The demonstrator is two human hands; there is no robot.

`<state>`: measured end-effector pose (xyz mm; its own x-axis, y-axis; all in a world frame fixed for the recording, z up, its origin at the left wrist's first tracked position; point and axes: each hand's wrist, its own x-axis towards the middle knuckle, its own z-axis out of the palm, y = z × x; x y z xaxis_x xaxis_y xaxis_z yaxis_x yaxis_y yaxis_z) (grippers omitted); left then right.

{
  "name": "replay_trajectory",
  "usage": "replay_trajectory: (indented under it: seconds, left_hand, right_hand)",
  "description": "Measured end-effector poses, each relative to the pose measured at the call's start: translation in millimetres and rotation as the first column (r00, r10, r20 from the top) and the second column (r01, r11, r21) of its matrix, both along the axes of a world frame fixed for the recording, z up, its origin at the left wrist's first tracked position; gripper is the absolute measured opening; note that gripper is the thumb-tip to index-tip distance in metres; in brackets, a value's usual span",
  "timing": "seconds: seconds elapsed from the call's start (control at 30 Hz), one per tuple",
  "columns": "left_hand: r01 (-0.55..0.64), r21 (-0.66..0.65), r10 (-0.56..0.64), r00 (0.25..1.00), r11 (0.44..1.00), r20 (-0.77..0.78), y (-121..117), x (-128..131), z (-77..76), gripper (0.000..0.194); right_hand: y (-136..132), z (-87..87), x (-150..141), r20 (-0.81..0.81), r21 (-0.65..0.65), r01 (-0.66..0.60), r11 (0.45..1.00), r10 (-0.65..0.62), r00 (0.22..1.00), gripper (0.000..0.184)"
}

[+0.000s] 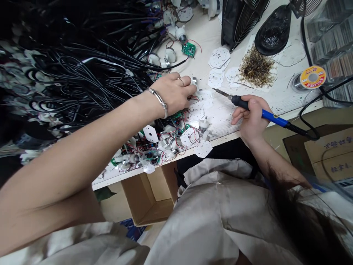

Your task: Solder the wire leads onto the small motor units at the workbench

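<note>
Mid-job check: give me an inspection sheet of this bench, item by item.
Surface: white tabletop, dark specks scattered.
Job's things: soldering iron, green board, white plates, solder spool.
Clutter: wired parts heaped near the front edge; brown crumbs on a pale sheet.
Hands: right hand grips the iron; left hand among small parts, fingertips' hold unclear.
Cables: black bundle left; iron's cord curves right.
Surroundings: fan behind; cardboard box below.

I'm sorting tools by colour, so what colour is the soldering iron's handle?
Blue, with a black front grip; the head view shows it best.
</note>
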<state>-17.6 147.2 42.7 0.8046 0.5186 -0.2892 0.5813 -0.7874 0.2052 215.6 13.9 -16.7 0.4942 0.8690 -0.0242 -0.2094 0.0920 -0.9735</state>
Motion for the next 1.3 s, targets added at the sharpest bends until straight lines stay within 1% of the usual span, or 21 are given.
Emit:
replay_trajectory:
  seconds: [0.1,0.23,0.3,0.4,0.47,0.5,0.53,0.57,0.6,0.63,0.67,0.7,0.73,0.77,0.8,0.87,0.93,1.03,1.13,1.2,1.3]
  left_hand:
    - [-0.021,0.001,0.021,0.997,1.0,0.077,4,-5,-1.8,0.013]
    - [-0.021,-0.035,0.024,0.995,0.999,0.097,5,-13,-1.2,0.027]
    - [-0.034,-0.048,0.038,0.995,0.998,0.093,7,-14,1.2,0.028]
    - [-0.036,-0.064,0.041,0.995,0.997,0.089,12,-14,8.5,0.021]
    - [-0.032,-0.083,0.046,0.985,0.996,0.165,9,-14,13.4,0.022]
    - [-0.05,-0.114,0.076,0.97,0.992,0.229,6,-13,14.5,0.023]
    - [-0.093,-0.168,0.14,0.944,0.981,0.3,0,-11,14.1,0.024]
    - [-0.157,-0.248,0.242,0.899,0.956,0.364,-6,-10,11.9,0.024]
    - [-0.23,-0.347,0.366,0.838,0.909,0.405,-13,-7,8.1,0.023]
    - [-0.297,-0.44,0.486,0.766,0.848,0.42,-20,-5,3.1,0.022]
    - [-0.354,-0.504,0.583,0.694,0.787,0.422,-27,-2,-2.6,0.022]
    - [-0.399,-0.534,0.645,0.634,0.746,0.427,-32,1,-8.2,0.021]
    - [-0.434,-0.529,0.674,0.591,0.729,0.443,-37,3,-13.1,0.021]
    - [-0.464,-0.493,0.675,0.568,0.735,0.471,-40,5,-17.1,0.02]
    - [-0.49,-0.434,0.654,0.564,0.756,0.503,-43,7,-20.1,0.018]
    - [-0.524,-0.298,0.592,0.586,0.798,0.554,-48,11,-23.8,0.017]
    - [-0.549,-0.175,0.539,0.624,0.818,0.565,-53,14,-26.7,0.017]
    - [-0.581,-0.014,0.502,0.69,0.814,0.521,-62,21,-32.4,0.02]
    - [-0.563,0.127,0.445,0.755,0.817,0.482,-70,28,-36.8,0.023]
    - [-0.517,0.165,0.394,0.79,0.84,0.47,-72,32,-38.6,0.024]
    - [-0.474,0.163,0.359,0.814,0.865,0.457,-70,33,-42.6,0.028]
  right_hand:
    - [-1,-1.2,0,0.037,-0.034,-0.009,0.999,0.01,0.999,0.045]
    - [0,-2.1,0,0.074,-0.032,0.014,0.999,-0.011,0.997,0.046]
    - [0,-2.2,0,0.078,-0.017,0.028,0.999,-0.027,0.997,0.043]
    - [-3,-2.2,-1,0.075,0.031,0.003,1.0,-0.005,0.997,0.037]
    - [-5,-1.5,-3,0.111,0.074,-0.038,0.997,0.029,0.993,0.034]
    - [-6,-1.0,-4,0.162,0.086,-0.068,0.994,0.053,0.985,0.035]
    - [-6,-0.2,-6,0.234,0.083,-0.104,0.991,0.082,0.969,0.038]
    - [-6,0.4,-8,0.317,0.065,-0.144,0.987,0.117,0.941,0.041]
    - [-4,0.8,-11,0.399,0.039,-0.184,0.982,0.154,0.904,0.043]
    - [0,0.7,-13,0.473,0.016,-0.223,0.975,0.189,0.861,0.045]
    - [4,-0.2,-15,0.533,0.0,-0.258,0.966,0.218,0.817,0.045]
    - [9,-2.1,-17,0.585,0.001,-0.291,0.957,0.236,0.776,0.045]
    - [15,-4.8,-19,0.631,0.016,-0.327,0.945,0.244,0.736,0.045]
    - [21,-8.3,-19,0.674,0.029,-0.367,0.93,0.253,0.695,0.046]
    - [25,-12.1,-20,0.711,0.034,-0.402,0.915,0.26,0.653,0.047]
    - [30,-19.4,-19,0.766,0.019,-0.447,0.894,0.275,0.581,0.047]
    - [28,-24.0,-17,0.795,-0.007,-0.454,0.891,0.281,0.537,0.045]
    - [19,-24.3,-16,0.811,0.005,-0.455,0.891,0.262,0.523,0.043]
    - [10,-21.2,-15,0.81,-0.023,-0.474,0.88,0.294,0.507,0.044]
    - [9,-20.3,-14,0.809,-0.051,-0.472,0.88,0.313,0.498,0.044]
    - [16,-22.6,-12,0.811,-0.051,-0.456,0.888,0.303,0.5,0.044]
